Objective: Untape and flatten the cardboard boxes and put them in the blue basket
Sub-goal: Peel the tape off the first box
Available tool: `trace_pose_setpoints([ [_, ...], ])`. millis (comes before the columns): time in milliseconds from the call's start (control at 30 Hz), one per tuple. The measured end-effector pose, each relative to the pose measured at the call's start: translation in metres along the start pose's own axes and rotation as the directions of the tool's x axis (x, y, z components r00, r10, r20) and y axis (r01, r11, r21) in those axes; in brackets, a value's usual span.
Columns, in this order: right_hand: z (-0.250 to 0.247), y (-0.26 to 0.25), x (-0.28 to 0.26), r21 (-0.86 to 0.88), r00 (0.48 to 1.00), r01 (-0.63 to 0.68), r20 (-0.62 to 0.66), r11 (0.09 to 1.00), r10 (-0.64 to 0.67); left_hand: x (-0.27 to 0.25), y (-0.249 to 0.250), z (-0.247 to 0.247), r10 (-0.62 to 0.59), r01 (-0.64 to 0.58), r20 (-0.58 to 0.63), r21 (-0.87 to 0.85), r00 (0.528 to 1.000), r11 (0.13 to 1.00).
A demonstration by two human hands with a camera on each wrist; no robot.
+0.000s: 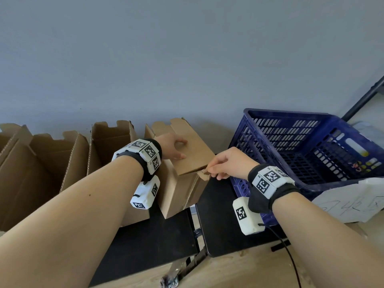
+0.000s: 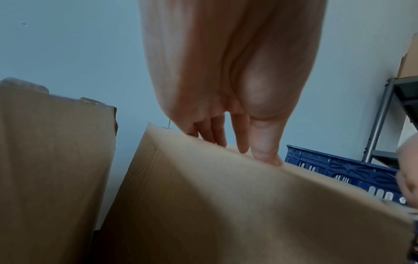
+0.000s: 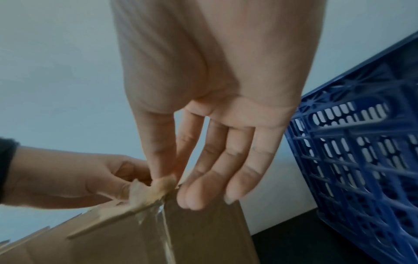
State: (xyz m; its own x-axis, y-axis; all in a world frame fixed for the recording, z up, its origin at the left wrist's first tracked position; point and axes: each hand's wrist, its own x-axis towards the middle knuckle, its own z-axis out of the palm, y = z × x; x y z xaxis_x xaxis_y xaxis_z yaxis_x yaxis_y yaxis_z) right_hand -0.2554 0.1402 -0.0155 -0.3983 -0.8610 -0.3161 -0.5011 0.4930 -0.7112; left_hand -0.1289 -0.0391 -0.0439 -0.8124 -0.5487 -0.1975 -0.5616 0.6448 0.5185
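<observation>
A brown cardboard box (image 1: pixel 182 190) stands tilted on the black table, just left of the blue basket (image 1: pixel 255 113). My left hand (image 1: pixel 180 148) holds its top panel with bent fingers and thumb; in the left wrist view the fingertips (image 2: pixel 242 146) pass over the box's upper edge (image 2: pixel 226 205). My right hand (image 1: pixel 212 168) pinches a torn strip of tape (image 1: pixel 204 173) at the box's near right corner. In the right wrist view thumb and forefinger (image 3: pixel 167 176) nip the crumpled tape end (image 3: pixel 153 189), and clear tape runs down the box's seam (image 3: pixel 135 241).
Several open cardboard boxes (image 1: pixel 62 159) stand in a row to the left against the grey wall. The black table (image 1: pixel 155 242) has a gap at its middle. A white sheet (image 1: pixel 349 200) hangs on the basket's front. A black cable (image 1: pixel 291 260) trails from my right wrist. A metal shelf (image 2: pixel 380 116) stands far right.
</observation>
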Motion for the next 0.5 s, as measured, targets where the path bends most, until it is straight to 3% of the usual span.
trace_pose_setpoints([
  [100, 0.006, 0.0, -0.003, 0.222, 0.983, -0.173, -0.023, 0.96, 0.183, 0.0, 0.002, 0.002, 0.011, -0.011, 0.001, 0.008, 1.0, 1.0],
  [167, 0.013, -0.002, -0.002, 0.349, 0.962, -0.219, -0.077, 0.911, 0.26, 0.0, 0.002, 0.002, 0.018, -0.018, 0.0, 0.004, 1.0, 1.0],
  [400, 0.036, 0.002, 0.001, 0.531, 0.947, -0.241, -0.055, 0.813, 0.316, -0.004, -0.001, -0.001, -0.001, 0.001, -0.009, 0.004, 1.0, 1.0],
  [500, 0.037, 0.006, 0.002, 0.481, 0.949, -0.236, -0.073, 0.844, 0.307, -0.005, -0.001, -0.001, 0.004, -0.004, -0.001, 0.002, 1.0, 1.0],
])
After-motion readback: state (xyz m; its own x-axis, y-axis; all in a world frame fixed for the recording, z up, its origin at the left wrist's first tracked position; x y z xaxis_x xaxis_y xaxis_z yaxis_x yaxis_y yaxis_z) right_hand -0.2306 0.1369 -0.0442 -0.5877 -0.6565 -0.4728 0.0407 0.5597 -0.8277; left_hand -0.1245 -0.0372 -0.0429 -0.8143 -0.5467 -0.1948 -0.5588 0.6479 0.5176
